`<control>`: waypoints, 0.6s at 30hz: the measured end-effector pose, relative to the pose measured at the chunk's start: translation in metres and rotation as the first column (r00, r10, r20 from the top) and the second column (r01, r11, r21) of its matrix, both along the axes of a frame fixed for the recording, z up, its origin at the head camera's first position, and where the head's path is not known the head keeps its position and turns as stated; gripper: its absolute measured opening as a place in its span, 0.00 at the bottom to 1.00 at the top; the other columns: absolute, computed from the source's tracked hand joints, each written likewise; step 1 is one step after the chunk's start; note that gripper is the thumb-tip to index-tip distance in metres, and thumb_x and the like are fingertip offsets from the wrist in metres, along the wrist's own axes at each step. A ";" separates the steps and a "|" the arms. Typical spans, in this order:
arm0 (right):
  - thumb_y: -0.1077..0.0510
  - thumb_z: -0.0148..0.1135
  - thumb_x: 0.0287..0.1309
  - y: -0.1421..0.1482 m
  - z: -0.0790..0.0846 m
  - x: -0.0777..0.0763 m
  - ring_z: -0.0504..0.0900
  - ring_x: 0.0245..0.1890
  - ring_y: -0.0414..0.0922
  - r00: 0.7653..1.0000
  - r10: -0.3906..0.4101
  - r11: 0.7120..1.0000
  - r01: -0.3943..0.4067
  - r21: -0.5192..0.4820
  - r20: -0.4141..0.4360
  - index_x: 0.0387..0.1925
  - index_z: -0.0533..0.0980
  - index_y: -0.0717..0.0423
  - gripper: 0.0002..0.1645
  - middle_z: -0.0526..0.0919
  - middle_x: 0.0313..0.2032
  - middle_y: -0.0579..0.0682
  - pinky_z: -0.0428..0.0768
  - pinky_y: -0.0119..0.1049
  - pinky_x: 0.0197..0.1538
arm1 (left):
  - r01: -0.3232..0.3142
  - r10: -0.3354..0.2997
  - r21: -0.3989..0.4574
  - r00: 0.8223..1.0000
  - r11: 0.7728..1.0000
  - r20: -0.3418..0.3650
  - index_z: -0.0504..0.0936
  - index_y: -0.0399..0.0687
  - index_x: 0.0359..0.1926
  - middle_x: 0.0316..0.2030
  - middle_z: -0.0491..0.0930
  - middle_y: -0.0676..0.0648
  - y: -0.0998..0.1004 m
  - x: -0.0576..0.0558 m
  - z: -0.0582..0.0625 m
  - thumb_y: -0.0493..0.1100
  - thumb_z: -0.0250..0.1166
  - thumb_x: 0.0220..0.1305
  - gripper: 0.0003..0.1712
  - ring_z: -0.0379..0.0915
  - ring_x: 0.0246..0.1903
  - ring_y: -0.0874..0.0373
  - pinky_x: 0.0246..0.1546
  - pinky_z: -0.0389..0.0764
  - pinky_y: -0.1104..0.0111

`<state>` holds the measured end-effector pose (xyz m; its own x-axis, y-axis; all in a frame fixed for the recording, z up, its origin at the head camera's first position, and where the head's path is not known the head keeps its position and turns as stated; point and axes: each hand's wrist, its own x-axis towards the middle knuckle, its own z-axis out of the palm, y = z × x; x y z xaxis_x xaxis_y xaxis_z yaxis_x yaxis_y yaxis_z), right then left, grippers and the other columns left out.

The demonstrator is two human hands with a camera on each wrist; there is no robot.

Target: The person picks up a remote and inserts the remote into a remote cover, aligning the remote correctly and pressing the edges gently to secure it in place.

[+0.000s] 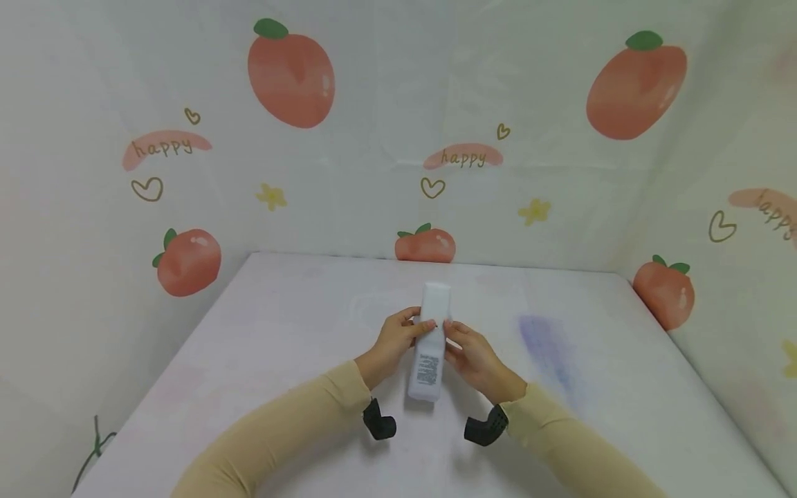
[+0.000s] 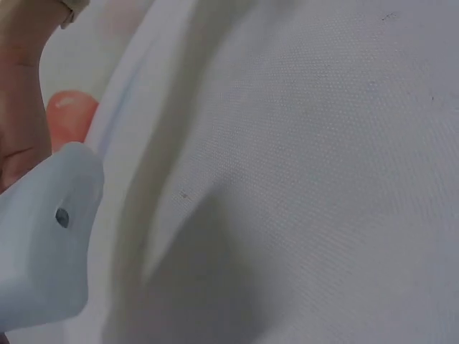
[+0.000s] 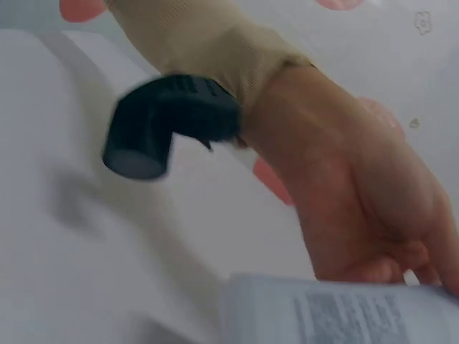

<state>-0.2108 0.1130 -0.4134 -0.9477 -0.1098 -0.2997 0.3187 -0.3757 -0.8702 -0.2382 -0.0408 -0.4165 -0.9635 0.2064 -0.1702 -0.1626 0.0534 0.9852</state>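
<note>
A long white bottle point(image 1: 427, 370) with grey print on its near part is held between both hands, tilted over the table. Its rounded near end point(image 2: 50, 236), marked by a small dark spot, shows in the left wrist view. The left hand point(image 1: 392, 344) grips the bottle's middle from the left, thumb across the upper face. From the right, the right hand point(image 1: 476, 356) holds it with thumb and fingers at the side edge. Printed lines on the bottle point(image 3: 344, 315) also appear at the bottom of the right wrist view. Some fingertips are hidden behind it.
The white table point(image 1: 299, 304) is bordered by a curtain point(image 1: 373, 104) printed with fruit and "happy". A black wrist camera point(image 1: 378, 420) hangs below the left sleeve, another black camera point(image 1: 486, 425) below the right. A green cord point(image 1: 97, 443) hangs at the left edge.
</note>
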 end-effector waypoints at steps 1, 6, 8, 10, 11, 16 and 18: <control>0.56 0.51 0.71 -0.002 -0.002 0.001 0.73 0.50 0.43 1.000 -0.014 1.000 0.014 -0.012 0.010 0.45 0.72 0.58 0.09 0.68 0.53 0.49 0.78 0.26 0.47 | -0.004 0.004 -0.008 1.000 1.000 0.007 0.74 0.39 0.61 0.40 0.81 0.44 0.000 0.000 0.000 0.45 0.68 0.61 0.29 0.76 0.37 0.60 0.40 0.78 0.69; 0.53 0.52 0.71 -0.011 -0.005 0.002 0.75 0.41 0.41 0.990 -0.134 0.986 0.138 0.091 -0.047 0.27 0.71 0.49 0.13 0.74 0.40 0.44 0.75 0.34 0.43 | -0.018 0.018 -0.006 1.000 1.000 -0.006 0.75 0.39 0.60 0.40 0.81 0.43 0.003 0.001 0.002 0.45 0.70 0.59 0.30 0.77 0.35 0.60 0.35 0.80 0.69; 0.52 0.51 0.71 -0.012 -0.005 0.000 0.75 0.37 0.41 0.981 -0.177 0.971 0.188 0.151 -0.084 0.27 0.70 0.50 0.14 0.76 0.35 0.43 0.74 0.36 0.43 | -0.016 0.016 0.002 1.000 1.000 -0.015 0.75 0.38 0.60 0.41 0.82 0.41 0.003 0.002 0.003 0.45 0.70 0.60 0.30 0.78 0.35 0.60 0.36 0.82 0.67; 0.54 0.51 0.72 -0.012 -0.004 -0.003 0.75 0.35 0.41 0.972 -0.204 0.955 0.223 0.195 -0.114 0.27 0.70 0.53 0.15 0.76 0.32 0.44 0.73 0.37 0.43 | -0.012 0.012 0.001 1.000 1.000 -0.011 0.74 0.39 0.61 0.42 0.82 0.40 0.004 0.003 0.005 0.45 0.70 0.60 0.30 0.79 0.35 0.59 0.38 0.84 0.64; 0.54 0.51 0.72 -0.011 -0.003 -0.005 0.74 0.34 0.41 0.970 -0.210 0.950 0.232 0.210 -0.124 0.27 0.70 0.54 0.15 0.75 0.32 0.44 0.73 0.36 0.43 | -0.013 0.013 -0.003 1.000 1.000 -0.004 0.74 0.39 0.61 0.42 0.82 0.41 0.005 0.003 0.005 0.45 0.70 0.60 0.30 0.79 0.35 0.58 0.39 0.84 0.63; 0.59 0.51 0.71 -0.007 0.002 -0.017 0.73 0.28 0.39 0.971 -0.206 0.946 0.229 0.227 -0.122 0.24 0.70 0.56 0.16 0.74 0.27 0.44 0.74 0.31 0.37 | 0.002 -0.002 0.007 1.000 1.000 0.026 0.74 0.39 0.62 0.43 0.82 0.40 0.005 0.006 0.007 0.45 0.70 0.59 0.31 0.80 0.37 0.56 0.42 0.84 0.60; 0.60 0.51 0.70 -0.006 0.003 -0.022 0.72 0.26 0.39 0.977 -0.186 0.953 0.206 0.224 -0.107 0.25 0.71 0.57 0.15 0.74 0.25 0.44 0.74 0.29 0.34 | 0.013 -0.014 0.012 0.999 1.000 0.034 0.73 0.38 0.62 0.43 0.82 0.39 0.004 0.007 0.007 0.44 0.70 0.60 0.31 0.81 0.37 0.55 0.43 0.84 0.59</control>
<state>-0.2323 0.1074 -0.4104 -0.9664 0.1434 -0.2132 0.1813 -0.2073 -0.9613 -0.2307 -0.0364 -0.4095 -0.9544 0.2216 -0.2002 -0.1952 0.0448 0.9797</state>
